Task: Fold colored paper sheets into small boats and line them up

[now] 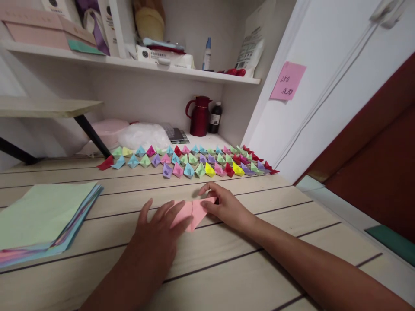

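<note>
A folded pink paper (196, 212), roughly triangular with a crease down its middle, lies on the wooden table in front of me. My left hand (158, 229) rests over its left part, fingers spread and the fingertips on the paper. At its upper right corner, my right hand (225, 205) has thumb and curled forefinger around the edge, pinching it. Part of the paper's left side is hidden beneath the left fingers.
Rows of small folded paper boats (188, 170) in many colours line the table's back. A stack of coloured paper (48, 211) lies at left. Behind stand a dark red jug (200, 116) and a dark bottle (215, 118). A raised wooden stand (48, 108) is at the back left.
</note>
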`<state>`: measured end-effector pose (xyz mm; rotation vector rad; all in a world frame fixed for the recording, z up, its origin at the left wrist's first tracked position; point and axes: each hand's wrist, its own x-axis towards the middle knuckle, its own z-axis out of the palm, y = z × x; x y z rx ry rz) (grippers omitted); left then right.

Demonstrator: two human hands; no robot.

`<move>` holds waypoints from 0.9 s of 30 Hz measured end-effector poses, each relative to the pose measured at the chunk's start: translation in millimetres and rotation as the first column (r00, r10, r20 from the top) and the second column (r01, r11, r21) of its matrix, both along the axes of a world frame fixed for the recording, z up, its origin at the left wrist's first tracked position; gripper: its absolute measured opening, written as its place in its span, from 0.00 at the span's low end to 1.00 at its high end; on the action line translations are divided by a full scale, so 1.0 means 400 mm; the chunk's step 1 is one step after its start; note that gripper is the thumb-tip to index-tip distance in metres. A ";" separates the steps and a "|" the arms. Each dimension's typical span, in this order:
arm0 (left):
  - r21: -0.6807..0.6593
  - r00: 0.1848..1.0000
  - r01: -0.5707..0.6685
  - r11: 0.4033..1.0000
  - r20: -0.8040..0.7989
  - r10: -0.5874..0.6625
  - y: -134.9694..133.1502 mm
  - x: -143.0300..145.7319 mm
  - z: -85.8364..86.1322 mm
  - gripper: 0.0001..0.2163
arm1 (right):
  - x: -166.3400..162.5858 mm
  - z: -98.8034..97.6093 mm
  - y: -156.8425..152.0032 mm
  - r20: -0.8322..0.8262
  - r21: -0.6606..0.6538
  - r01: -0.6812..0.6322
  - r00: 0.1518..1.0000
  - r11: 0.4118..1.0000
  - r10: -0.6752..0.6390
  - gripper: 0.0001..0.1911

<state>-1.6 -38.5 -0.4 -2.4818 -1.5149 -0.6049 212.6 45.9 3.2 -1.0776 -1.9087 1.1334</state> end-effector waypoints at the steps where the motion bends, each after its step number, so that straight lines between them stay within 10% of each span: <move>1: 0.032 0.999 -0.034 0.999 0.038 0.033 0.001 -0.007 0.007 0.21 | -0.003 -0.002 0.003 -0.057 -0.038 0.026 0.998 0.999 -0.029 0.10; 10: 0.440 0.993 -0.101 0.892 0.093 0.066 0.000 0.063 0.019 0.06 | -0.042 0.023 -0.028 -0.345 -0.148 0.022 0.936 0.989 -0.073 0.09; 16: 0.338 0.980 -0.156 0.928 0.169 0.103 0.005 0.068 0.013 0.10 | -0.048 0.041 -0.055 -0.403 -0.145 -0.130 0.913 0.981 0.062 0.10; 21: -0.346 0.500 -0.121 0.930 0.788 0.358 0.024 0.057 0.044 0.09 | -0.013 0.058 -0.039 -0.369 0.040 -0.029 0.928 0.999 0.041 0.22; 27: -0.451 0.121 0.283 0.847 0.892 0.435 0.032 0.051 0.044 0.12 | -0.020 0.059 -0.035 -0.437 -0.189 -0.258 0.886 0.948 0.154 0.34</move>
